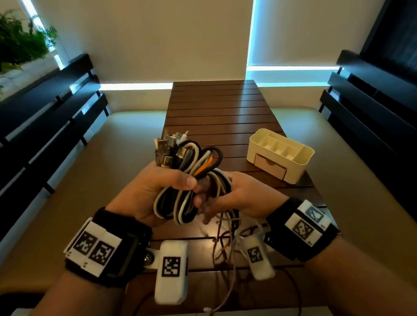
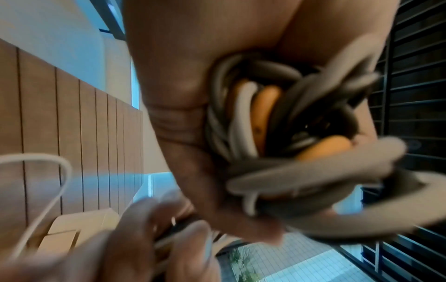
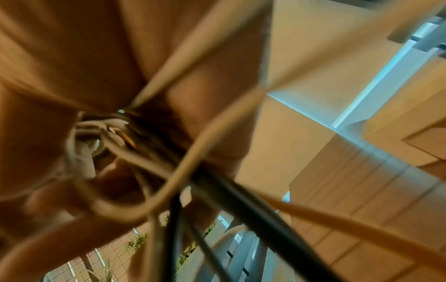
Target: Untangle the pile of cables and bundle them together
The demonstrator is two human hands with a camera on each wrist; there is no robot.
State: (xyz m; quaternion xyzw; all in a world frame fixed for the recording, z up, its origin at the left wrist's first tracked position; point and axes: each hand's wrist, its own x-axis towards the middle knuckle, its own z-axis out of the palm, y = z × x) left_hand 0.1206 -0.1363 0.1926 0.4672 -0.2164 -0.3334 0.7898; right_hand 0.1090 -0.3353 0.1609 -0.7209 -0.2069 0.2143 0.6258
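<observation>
Both hands grip coiled cables above table: left hand fingers curled round them, right hand at 3 o'clock pinching strands.

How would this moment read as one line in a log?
left hand: grips cable bundle | right hand: holds loose strands | organizer box: on table, untouched

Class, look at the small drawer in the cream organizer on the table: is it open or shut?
Shut. The drawer front sits flush in the organizer, no gap showing.
</observation>
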